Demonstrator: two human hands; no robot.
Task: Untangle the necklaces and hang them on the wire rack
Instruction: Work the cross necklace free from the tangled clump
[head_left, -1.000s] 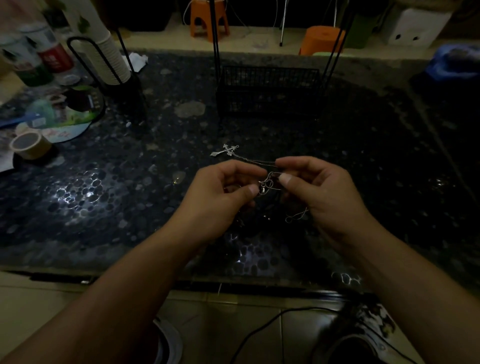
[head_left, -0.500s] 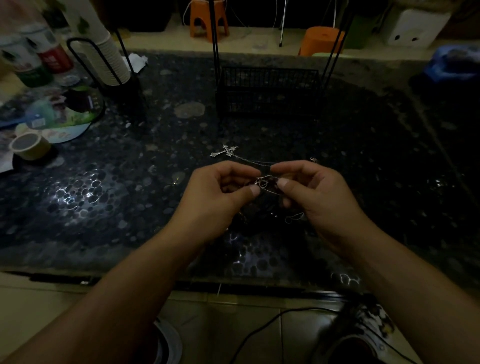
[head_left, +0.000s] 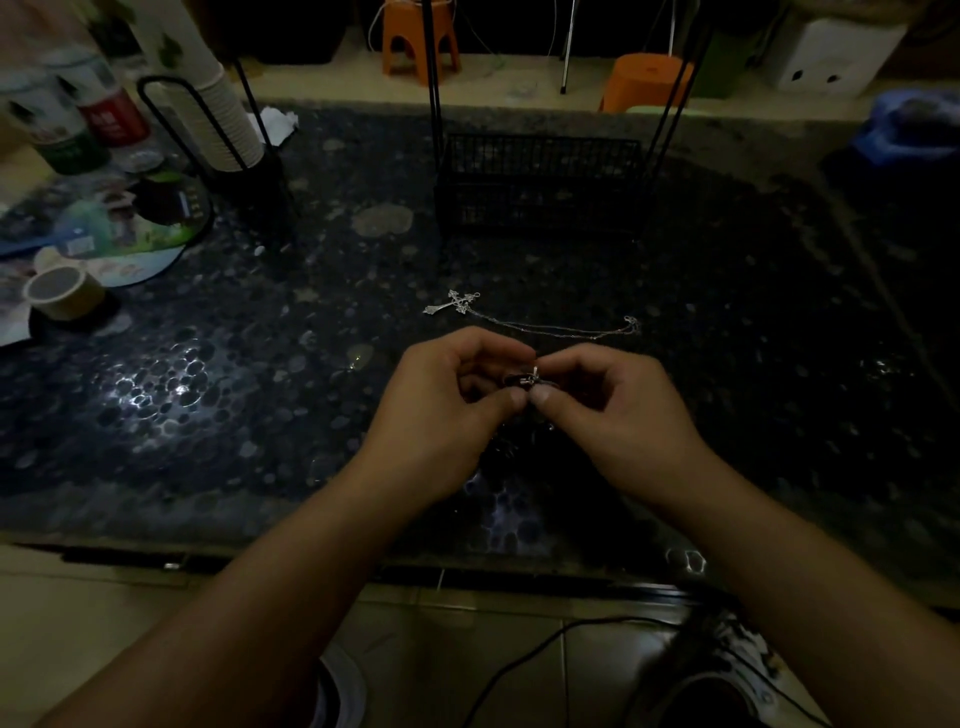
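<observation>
My left hand (head_left: 447, 405) and my right hand (head_left: 618, 410) meet thumb to thumb over the dark stone counter and pinch a small tangled necklace (head_left: 531, 378) between their fingertips. Most of its chain is hidden by my fingers. Just beyond my hands lies a silver cross necklace (head_left: 457, 303), its thin chain running right to a clasp (head_left: 631, 325). The black wire rack (head_left: 540, 176) stands at the back centre, with tall thin uprights and a mesh basket base.
At the back left stand a stack of paper cups in a black wire holder (head_left: 218, 124), bottles (head_left: 78, 119), a round fan (head_left: 119, 234) and a tape roll (head_left: 62, 291). Orange stools (head_left: 415, 36) sit beyond the counter. A cable (head_left: 545, 649) runs across the floor below.
My hands have drawn back toward me and closed together, thumbs now touching. The tangled necklace sits tighter between my fingertips, and the cross necklace's chain and clasp are now uncovered.
</observation>
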